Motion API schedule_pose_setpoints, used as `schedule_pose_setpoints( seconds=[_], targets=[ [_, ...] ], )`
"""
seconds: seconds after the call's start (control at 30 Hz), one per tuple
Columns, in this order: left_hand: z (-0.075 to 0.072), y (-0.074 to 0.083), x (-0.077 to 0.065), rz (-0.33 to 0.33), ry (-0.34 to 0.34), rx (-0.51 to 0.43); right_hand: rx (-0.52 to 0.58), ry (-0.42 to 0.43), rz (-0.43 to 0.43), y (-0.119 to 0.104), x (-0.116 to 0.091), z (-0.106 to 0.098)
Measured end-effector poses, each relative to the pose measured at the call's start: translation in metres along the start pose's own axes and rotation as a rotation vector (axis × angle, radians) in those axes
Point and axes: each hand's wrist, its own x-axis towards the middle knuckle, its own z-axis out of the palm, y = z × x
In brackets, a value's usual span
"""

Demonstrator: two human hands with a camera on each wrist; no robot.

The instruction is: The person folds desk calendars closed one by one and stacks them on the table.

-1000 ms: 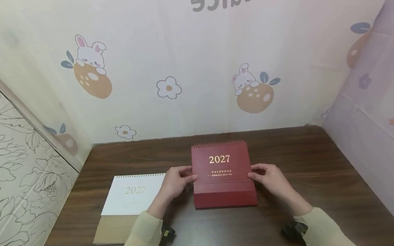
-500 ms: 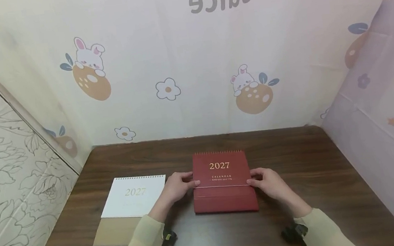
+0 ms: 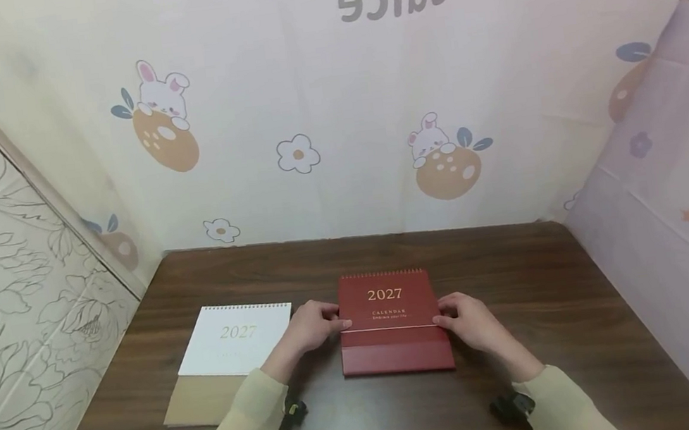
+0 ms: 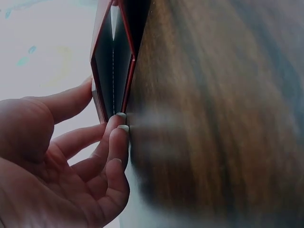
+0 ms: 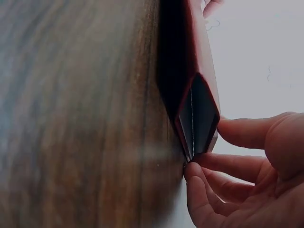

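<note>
A dark red 2027 desk calendar (image 3: 386, 302) is gripped at both sides in the middle of the table. Its folding stand is partly collapsed, and both wrist views show a narrow diamond-shaped gap at its open ends (image 4: 113, 71). My left hand (image 3: 314, 326) pinches the left edge, thumb on the front cover and fingers round the back. On the opposite edge my right hand (image 3: 468, 319) pinches in the same way, thumb in front (image 5: 242, 132). Gold lettering and the spiral binding at the top face up toward the head camera.
A white 2027 desk calendar (image 3: 237, 339) with a tan base (image 3: 202, 399) lies to the left, partly behind the left forearm. The brown wooden table (image 3: 394, 422) meets a patterned curtain (image 3: 355, 192) at the back, with hangings on both sides.
The red calendar's top edge has come down and toward me, so it lies flatter and looks shorter. Both hands lowered slightly with it, keeping their hold. The white calendar stayed put.
</note>
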Motion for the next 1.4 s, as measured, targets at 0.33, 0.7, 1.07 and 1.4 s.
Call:
schedule_pose_setpoints(
  seconds=[0.33,0.7,1.07,1.4],
  targets=[
    [-0.004,0.003,-0.006,0.117,0.06,0.293,-0.072,0.009,-0.016,0.006,-0.01,-0.01],
    [0.003,0.014,-0.033,0.228,0.066,0.66,-0.314,-0.101,-0.247,-0.002,-0.033,-0.006],
    [0.017,0.03,-0.045,0.322,-0.106,0.743,-0.346,-0.259,-0.371,-0.008,-0.041,0.001],
    [0.027,0.033,-0.037,0.345,-0.17,0.743,-0.327,-0.296,-0.389,-0.013,-0.037,0.008]
  ],
)
